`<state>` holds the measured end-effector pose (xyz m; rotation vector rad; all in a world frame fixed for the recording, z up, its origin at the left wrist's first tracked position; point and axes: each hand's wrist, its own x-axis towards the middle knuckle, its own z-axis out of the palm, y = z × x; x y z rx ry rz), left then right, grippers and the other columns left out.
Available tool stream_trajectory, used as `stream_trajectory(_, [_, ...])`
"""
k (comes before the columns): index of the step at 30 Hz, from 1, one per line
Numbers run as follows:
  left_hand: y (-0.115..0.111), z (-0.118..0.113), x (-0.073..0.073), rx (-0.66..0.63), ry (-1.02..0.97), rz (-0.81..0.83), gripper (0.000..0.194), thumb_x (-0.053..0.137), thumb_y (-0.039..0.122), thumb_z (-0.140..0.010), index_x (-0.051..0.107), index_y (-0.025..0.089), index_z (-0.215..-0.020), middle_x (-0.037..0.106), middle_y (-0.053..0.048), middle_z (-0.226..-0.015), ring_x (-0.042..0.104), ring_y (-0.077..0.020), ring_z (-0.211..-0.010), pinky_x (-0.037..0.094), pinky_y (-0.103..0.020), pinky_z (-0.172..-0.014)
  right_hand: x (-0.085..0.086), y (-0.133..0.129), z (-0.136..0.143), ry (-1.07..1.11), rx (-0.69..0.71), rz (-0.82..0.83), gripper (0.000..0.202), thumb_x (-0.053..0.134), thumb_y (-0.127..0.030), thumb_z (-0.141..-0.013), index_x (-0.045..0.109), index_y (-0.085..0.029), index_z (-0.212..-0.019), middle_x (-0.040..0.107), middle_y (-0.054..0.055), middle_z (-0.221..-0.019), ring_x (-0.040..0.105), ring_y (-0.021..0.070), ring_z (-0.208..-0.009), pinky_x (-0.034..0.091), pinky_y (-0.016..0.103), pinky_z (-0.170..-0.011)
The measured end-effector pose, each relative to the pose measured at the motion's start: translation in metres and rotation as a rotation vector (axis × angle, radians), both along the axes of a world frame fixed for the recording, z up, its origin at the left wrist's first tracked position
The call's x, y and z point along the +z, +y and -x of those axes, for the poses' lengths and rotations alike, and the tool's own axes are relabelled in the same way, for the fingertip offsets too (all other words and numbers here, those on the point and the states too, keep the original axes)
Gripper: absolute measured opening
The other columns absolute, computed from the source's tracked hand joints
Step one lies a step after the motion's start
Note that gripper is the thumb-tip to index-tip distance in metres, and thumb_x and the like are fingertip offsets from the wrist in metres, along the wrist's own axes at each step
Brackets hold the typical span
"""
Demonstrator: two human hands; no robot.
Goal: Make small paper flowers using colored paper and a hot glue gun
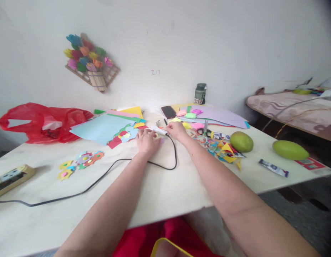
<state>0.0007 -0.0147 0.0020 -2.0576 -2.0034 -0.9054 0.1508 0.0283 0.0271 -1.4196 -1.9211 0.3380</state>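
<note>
A white glue gun [159,130] with a black cord [175,157] lies on the table between my hands. My right hand [176,130] is closed, its fingertips pinched at the glue gun's cord end. My left hand [148,143] rests palm down beside the glue gun's other end, fingers apart and slightly bent. A dark thin stick [166,122] shows just beyond the right fingertips. Left of my left hand lies a piece of layered coloured paper shapes [125,135], partly over a light blue sheet [94,127]. The glue gun's tip is partly hidden by my left fingers.
Paper flowers [83,160] and a power strip [14,178] lie left, near a red plastic bag [45,123]. Right are paper scraps [225,151], scissors [205,131], green mangoes [242,141] and a tube [274,168]. A phone [168,112] and bottle [200,94] are behind.
</note>
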Motion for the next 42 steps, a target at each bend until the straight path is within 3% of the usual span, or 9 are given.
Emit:
stream_trajectory(5, [0.002, -0.005, -0.002, -0.018, 0.088, 0.009, 0.023, 0.063, 0.044, -0.066, 0.065, 0.024, -0.076, 0.056, -0.006, -0.114, 0.037, -0.0306, -0.114, 0.021, -0.045, -0.101, -0.010, 0.010, 0.003, 0.063, 0.086, 0.041, 0.018, 0.052, -0.013, -0.073, 0.068, -0.016, -0.080, 0.067, 0.002, -0.070, 0.059, 0.0112, -0.062, 0.043, 0.020, -0.061])
stream_trajectory(11, [0.004, -0.005, -0.004, -0.043, 0.059, 0.040, 0.021, 0.064, 0.043, -0.065, 0.064, 0.023, -0.072, 0.058, -0.006, -0.112, 0.038, -0.0301, -0.114, 0.021, -0.045, -0.101, -0.013, 0.012, 0.005, 0.215, 0.111, 0.113, 0.024, 0.048, -0.018, -0.078, 0.063, -0.015, -0.097, 0.066, 0.001, -0.065, 0.054, 0.0087, -0.047, 0.044, 0.020, -0.053])
stream_trajectory(20, [0.003, -0.005, 0.002, -0.065, -0.031, 0.095, 0.017, 0.064, 0.036, -0.065, 0.062, 0.022, -0.075, 0.066, -0.005, -0.083, 0.054, -0.0239, -0.096, 0.034, -0.038, -0.091, -0.003, 0.005, 0.002, 0.232, 0.100, 0.121, 0.018, 0.058, -0.030, -0.073, 0.065, -0.014, -0.069, 0.060, -0.001, -0.055, 0.051, 0.0078, -0.046, 0.041, 0.019, -0.049])
stream_trajectory(25, [0.004, -0.002, 0.004, -0.116, -0.195, 0.147, 0.017, 0.061, 0.023, -0.067, 0.061, 0.020, -0.083, 0.067, -0.001, -0.076, 0.060, -0.0170, -0.077, 0.041, -0.029, -0.077, 0.001, -0.001, 0.004, 0.333, 0.106, 0.228, 0.011, 0.056, -0.017, -0.073, 0.066, -0.012, -0.075, 0.058, -0.002, -0.056, 0.050, 0.0070, -0.047, 0.040, 0.018, -0.046])
stream_trajectory(29, [0.003, -0.001, 0.005, -0.096, -0.170, 0.119, 0.018, 0.060, 0.030, -0.069, 0.062, 0.021, -0.084, 0.067, -0.003, -0.082, 0.057, -0.0204, -0.088, 0.039, -0.031, -0.080, 0.003, -0.005, 0.007, 0.406, 0.127, 0.288, 0.008, 0.057, -0.010, -0.070, 0.064, -0.012, -0.074, 0.056, -0.003, -0.055, 0.050, 0.0074, -0.047, 0.041, 0.018, -0.044])
stream_trajectory(31, [0.002, -0.002, 0.005, -0.078, -0.074, 0.104, 0.024, 0.063, 0.041, -0.066, 0.064, 0.021, -0.080, 0.067, -0.005, -0.090, 0.052, -0.0256, -0.099, 0.036, -0.037, -0.085, 0.003, -0.004, 0.007, 0.403, 0.126, 0.287, 0.006, 0.058, -0.015, -0.072, 0.060, -0.012, -0.067, 0.055, -0.003, -0.053, 0.047, 0.0067, -0.043, 0.039, 0.018, -0.041])
stream_trajectory(34, [-0.001, -0.006, 0.005, -0.101, 0.044, 0.123, 0.031, 0.067, 0.050, -0.058, 0.064, 0.022, -0.072, 0.064, -0.007, -0.098, 0.045, -0.0309, -0.107, 0.032, -0.043, -0.089, 0.002, -0.002, 0.005, 0.385, 0.130, 0.294, 0.023, 0.054, -0.029, -0.079, 0.056, -0.013, -0.062, 0.053, -0.002, -0.049, 0.042, 0.0051, -0.037, 0.034, 0.017, -0.036])
stream_trajectory(38, [-0.002, -0.011, 0.004, -0.150, 0.082, 0.137, 0.025, 0.067, 0.045, -0.061, 0.063, 0.021, -0.068, 0.063, -0.006, -0.099, 0.044, -0.0298, -0.108, 0.032, -0.042, -0.089, 0.004, -0.005, 0.003, 0.449, 0.141, 0.332, 0.030, 0.050, -0.034, -0.083, 0.054, -0.013, -0.062, 0.050, -0.003, -0.045, 0.040, 0.0041, -0.033, 0.030, 0.016, -0.034])
stream_trajectory(42, [-0.001, -0.011, 0.005, -0.180, 0.055, 0.203, 0.022, 0.064, 0.041, -0.065, 0.062, 0.021, -0.073, 0.063, -0.007, -0.091, 0.050, -0.0266, -0.101, 0.036, -0.038, -0.086, 0.007, -0.010, 0.004, 0.536, 0.174, 0.327, 0.020, 0.061, -0.025, -0.075, 0.053, -0.014, -0.060, 0.051, -0.004, -0.047, 0.040, 0.0035, -0.036, 0.031, 0.015, -0.034])
